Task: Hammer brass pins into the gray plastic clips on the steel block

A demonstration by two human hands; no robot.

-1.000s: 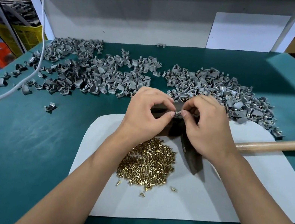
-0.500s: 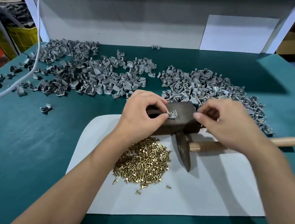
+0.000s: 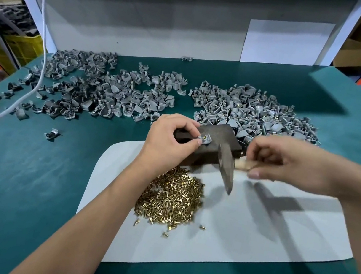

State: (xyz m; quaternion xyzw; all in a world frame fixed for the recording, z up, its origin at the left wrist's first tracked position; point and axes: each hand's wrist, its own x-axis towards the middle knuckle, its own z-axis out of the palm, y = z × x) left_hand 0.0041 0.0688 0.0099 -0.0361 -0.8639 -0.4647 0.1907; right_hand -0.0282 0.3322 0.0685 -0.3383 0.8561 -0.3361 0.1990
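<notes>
A gray plastic clip is pinched between the thumb and forefinger of the left hand and is held on the top face of the steel block, near the block's middle. A brass pin is seen standing in the clip. The block sits at the 12 o'clock edge of a white sheet laid on the green desk.

The right hand is blurred; its fingers are curled round the wooden handle of a hammer, close behind the head. The dark hammer head lies at about 3 o'clock of the clip, with its tapered end pointed toward 6 o'clock, over the sheet. Whether the head touches the block cannot be told.

A heap of brass pins is piled on the sheet at 6 o'clock of the block, with a few strays just beside it. Two spreads of gray clips are found on the desk: one pile at 10 o'clock of the block, another pile at 1 o'clock, reaching right up to the block's far edge. A white cable is draped across the 9 o'clock side of the desk.
</notes>
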